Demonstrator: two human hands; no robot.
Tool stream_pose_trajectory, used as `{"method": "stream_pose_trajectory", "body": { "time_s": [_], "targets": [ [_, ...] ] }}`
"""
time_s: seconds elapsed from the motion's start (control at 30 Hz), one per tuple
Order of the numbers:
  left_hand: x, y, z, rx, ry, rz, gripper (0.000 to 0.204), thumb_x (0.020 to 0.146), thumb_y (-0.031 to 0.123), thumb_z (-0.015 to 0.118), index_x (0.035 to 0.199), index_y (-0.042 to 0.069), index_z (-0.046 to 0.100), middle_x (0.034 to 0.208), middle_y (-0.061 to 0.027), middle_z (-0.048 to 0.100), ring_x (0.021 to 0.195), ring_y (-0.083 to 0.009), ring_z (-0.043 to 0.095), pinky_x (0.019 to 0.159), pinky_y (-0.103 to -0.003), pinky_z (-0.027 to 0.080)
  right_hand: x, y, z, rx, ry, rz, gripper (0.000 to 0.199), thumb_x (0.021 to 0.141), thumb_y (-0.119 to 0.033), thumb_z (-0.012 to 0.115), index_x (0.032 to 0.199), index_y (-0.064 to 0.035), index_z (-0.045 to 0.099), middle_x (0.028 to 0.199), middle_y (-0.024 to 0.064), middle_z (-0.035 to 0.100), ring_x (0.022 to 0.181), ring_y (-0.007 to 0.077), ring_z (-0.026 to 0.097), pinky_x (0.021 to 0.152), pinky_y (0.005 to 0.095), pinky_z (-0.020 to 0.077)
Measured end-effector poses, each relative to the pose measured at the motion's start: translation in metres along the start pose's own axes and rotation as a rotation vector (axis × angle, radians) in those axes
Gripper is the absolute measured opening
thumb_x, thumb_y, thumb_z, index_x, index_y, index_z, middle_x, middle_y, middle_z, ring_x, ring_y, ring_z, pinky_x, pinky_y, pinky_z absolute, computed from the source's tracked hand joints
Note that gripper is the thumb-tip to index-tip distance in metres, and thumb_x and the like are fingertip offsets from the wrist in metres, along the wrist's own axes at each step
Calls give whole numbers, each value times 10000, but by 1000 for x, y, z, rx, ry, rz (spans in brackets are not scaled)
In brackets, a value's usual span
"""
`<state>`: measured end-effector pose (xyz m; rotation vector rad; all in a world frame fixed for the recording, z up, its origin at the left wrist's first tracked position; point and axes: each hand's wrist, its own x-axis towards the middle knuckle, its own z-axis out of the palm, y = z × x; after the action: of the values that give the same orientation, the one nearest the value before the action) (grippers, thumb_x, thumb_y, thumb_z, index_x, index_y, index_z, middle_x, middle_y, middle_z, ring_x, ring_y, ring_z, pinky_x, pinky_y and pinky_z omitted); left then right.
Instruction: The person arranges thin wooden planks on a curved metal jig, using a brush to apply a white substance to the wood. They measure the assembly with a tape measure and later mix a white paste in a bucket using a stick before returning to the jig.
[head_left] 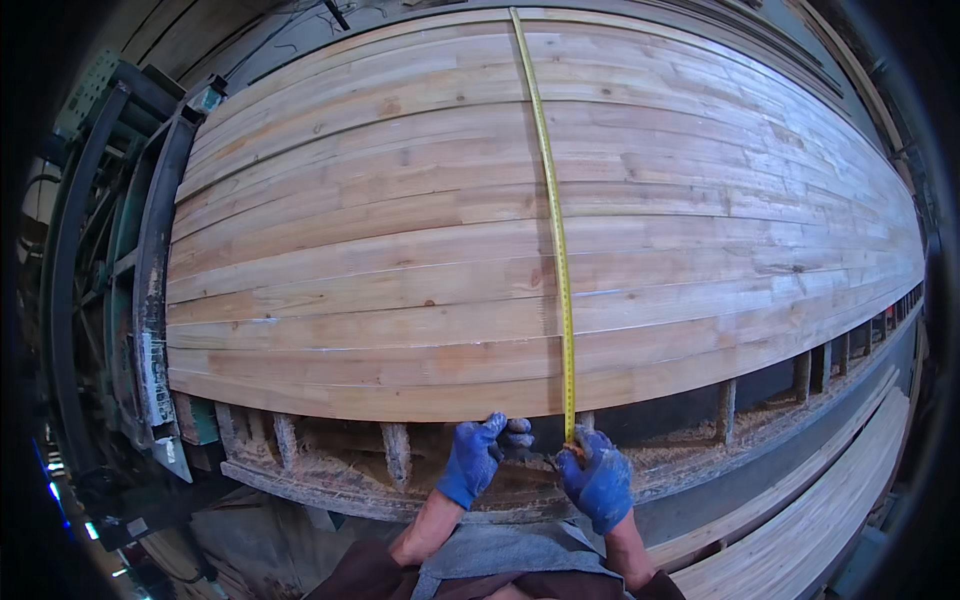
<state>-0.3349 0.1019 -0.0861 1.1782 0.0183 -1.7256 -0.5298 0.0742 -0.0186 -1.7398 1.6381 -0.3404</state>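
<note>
A yellow tape measure (pixel 557 240) runs straight across a wide panel of light wooden strips (pixel 400 270), from its far edge to the near edge in front of me. My right hand (pixel 597 482), in a blue work glove, closes round the tape's near end just off the panel's near edge. The tape case is mostly hidden in that hand; a bit of orange shows. My left hand (pixel 475 455), also gloved in blue, is beside the near edge, left of the tape. Its thumb and dark-tipped fingers are apart, and I see nothing held between them.
The panel lies on a metal frame with upright ribs (pixel 397 455) and sawdust along its near side. Dark machine framing (pixel 150 270) stands at the left. Long wooden boards (pixel 810 490) are stacked at the lower right, and more boards lie beyond the far edge.
</note>
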Motion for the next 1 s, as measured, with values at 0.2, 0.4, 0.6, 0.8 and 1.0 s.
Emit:
{"method": "stream_pose_trajectory", "body": {
  "time_s": [0.2, 0.4, 0.6, 0.8, 1.0],
  "targets": [
    [4, 8, 8, 61, -7, -7, 335, 1006, 214, 497, 1053, -84, 642, 970, -168, 695, 818, -263, 703, 765, -427, 601, 11, -10, -10, 13, -47, 1, 325, 815, -202, 666, 1073, -7, 650, 953, 204, 667, 826, 396, 662, 723, 454, 532],
    [4, 7, 7, 6, 1, 6, 310, 1000, 197, 503, 1049, -76, 642, 961, -170, 696, 809, -256, 704, 756, -400, 598, 8, -7, 1, -12, -24, 5, 332, 816, -210, 666, 1064, 9, 645, 959, 212, 668, 840, 393, 664, 724, 449, 538],
    [-3, 12, 13, 74, -6, 5, 270, 997, 195, 512, 1036, -34, 648, 962, -158, 697, 807, -236, 702, 732, -359, 588, 3, -10, -1, -70, -8, 13, 319, 814, -214, 671, 1058, -9, 650, 954, 215, 666, 840, 390, 663, 729, 453, 540],
    [12, 9, 4, 58, -5, 13, 235, 1000, 164, 496, 1046, -35, 610, 940, -165, 686, 797, -269, 688, 863, -447, 561, 15, -9, 8, -10, 33, 24, 266, 831, -168, 630, 1043, -9, 655, 918, 208, 667, 810, 393, 658, 682, 476, 528],
    [11, 1, 4, -111, -30, 4, 249, 1004, 166, 489, 1068, -50, 595, 951, -183, 681, 785, -265, 668, 931, -512, 526, 3, 1, 8, -27, 32, 71, 365, 808, -182, 689, 1129, -12, 655, 1040, 199, 676, 906, 380, 667, 775, 421, 543]
  ]
}}
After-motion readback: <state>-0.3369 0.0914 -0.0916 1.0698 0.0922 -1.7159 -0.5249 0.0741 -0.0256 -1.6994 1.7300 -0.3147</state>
